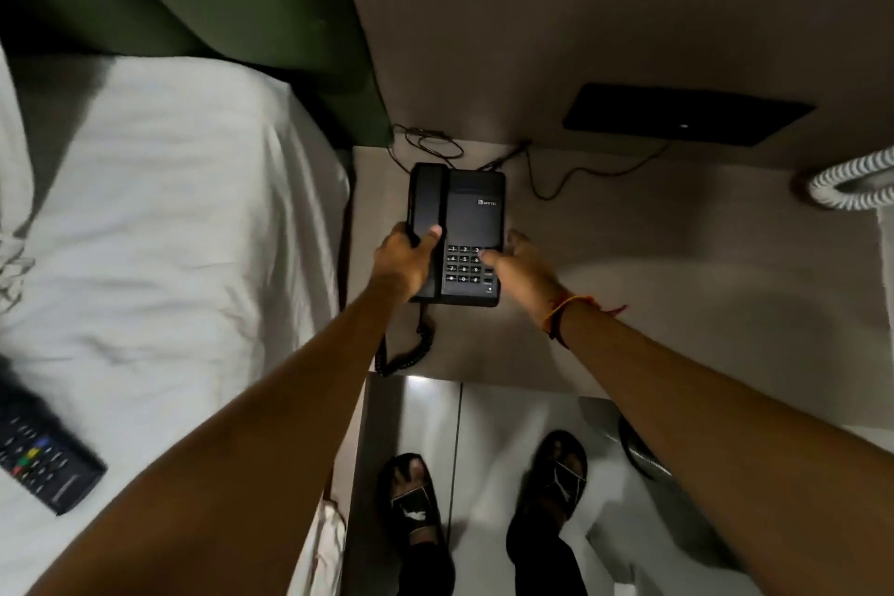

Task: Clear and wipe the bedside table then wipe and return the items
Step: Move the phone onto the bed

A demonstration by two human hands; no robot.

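A black desk telephone sits on the beige bedside table, near its left edge. My left hand grips the phone's left side, thumb on the handset. My right hand holds the right side, with fingers across the keypad. The coiled handset cord hangs off the table's front edge. Thin black wires run from the phone's back to the wall.
A bed with white sheets lies to the left, a black remote control on it. A green headboard stands behind. A black wall panel and a ribbed grey ring-shaped object are at right. My sandalled feet stand on the floor.
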